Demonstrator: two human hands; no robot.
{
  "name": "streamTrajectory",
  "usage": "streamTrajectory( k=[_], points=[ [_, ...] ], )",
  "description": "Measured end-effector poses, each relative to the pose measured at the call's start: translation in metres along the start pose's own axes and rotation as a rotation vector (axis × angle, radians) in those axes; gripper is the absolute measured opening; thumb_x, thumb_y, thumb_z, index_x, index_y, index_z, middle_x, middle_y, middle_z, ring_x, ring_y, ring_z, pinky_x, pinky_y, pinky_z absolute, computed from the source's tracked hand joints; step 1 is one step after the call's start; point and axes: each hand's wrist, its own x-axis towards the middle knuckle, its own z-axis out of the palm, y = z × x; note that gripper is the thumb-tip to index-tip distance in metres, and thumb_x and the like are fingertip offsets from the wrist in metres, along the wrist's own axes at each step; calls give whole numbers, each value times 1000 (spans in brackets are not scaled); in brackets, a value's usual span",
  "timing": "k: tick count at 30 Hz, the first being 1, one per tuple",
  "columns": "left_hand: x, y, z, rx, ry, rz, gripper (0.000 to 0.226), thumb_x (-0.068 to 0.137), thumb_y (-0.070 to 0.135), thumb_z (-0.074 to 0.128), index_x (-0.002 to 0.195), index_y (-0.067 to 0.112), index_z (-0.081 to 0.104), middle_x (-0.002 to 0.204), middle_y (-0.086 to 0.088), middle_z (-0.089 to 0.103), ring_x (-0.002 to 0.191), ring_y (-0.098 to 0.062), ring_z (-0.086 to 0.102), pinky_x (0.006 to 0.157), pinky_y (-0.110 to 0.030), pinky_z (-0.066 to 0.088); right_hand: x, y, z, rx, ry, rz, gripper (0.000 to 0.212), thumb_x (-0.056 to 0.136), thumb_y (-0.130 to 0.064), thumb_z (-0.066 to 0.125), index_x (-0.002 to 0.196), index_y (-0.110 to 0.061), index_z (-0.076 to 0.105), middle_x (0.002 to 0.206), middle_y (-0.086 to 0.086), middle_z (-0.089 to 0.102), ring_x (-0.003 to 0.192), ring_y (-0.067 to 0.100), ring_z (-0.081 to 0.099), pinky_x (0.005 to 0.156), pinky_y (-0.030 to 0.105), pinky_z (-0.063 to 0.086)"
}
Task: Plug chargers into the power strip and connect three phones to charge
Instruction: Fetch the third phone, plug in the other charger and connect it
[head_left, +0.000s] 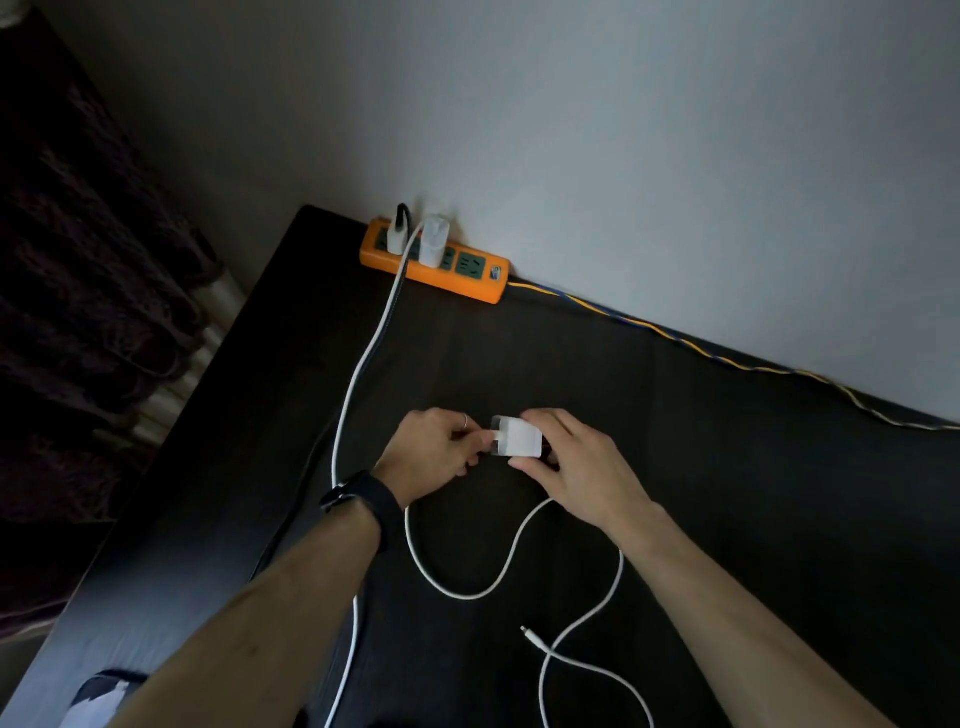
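Observation:
An orange power strip (470, 283) lies at the back of the black table against the wall. Two white chargers (432, 241) stand plugged into its left sockets, and the rightmost green socket is free. Above the table's middle I hold a third white charger block (519, 437). My right hand (576, 462) grips its body, and my left hand (434, 449) pinches its prong end. A white cable (467, 592) loops on the table below my hands, its free connector tip (525, 631) lying loose. A phone (98, 696) shows partly at the bottom left.
The strip's yellow-and-blue twisted cord (727, 358) runs right along the wall. A long white cable (345, 395) trails from the strip down the table's left side. A dark curtain (78, 312) and a radiator (182, 374) stand left of the table.

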Motion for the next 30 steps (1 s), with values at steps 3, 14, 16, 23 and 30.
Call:
streamTrajectory(
  k=[3,14,16,23,30],
  points=[
    [2,0,-4,-31,-21,-12,15,95,33,62,87,25,72,75,7,72,59,0,66,55,-4,43,-4,0,0,59,1,45,61,92,-47,63,145,-25,42,146,-6,45,106,9,58,99,35,52],
    [6,9,-3,117,90,44,29,94,53,53,103,33,72,99,13,67,86,-3,63,78,-29,54,28,-24,-19,-297,9,-126,60,92,-36,65,146,-25,40,140,2,48,125,22,47,95,36,50],
    [7,11,-1,136,260,82,39,96,54,45,117,32,69,122,11,60,112,-8,54,94,-33,49,42,-27,-26,-268,85,-100,60,90,-26,68,143,-20,41,143,4,47,127,22,49,96,34,51],
    [0,-26,8,572,409,9,59,102,52,17,157,33,8,166,5,-2,152,-15,-9,123,-41,-7,96,-9,-55,276,473,-13,48,86,-18,76,129,-12,55,128,3,58,117,18,60,95,31,55],
    [1,-30,10,633,430,2,65,99,57,17,155,38,-9,162,10,-20,148,-12,-23,116,-41,-22,152,-20,-72,558,363,55,53,82,-7,79,130,-14,60,130,1,62,116,11,61,86,0,46]
  ],
)
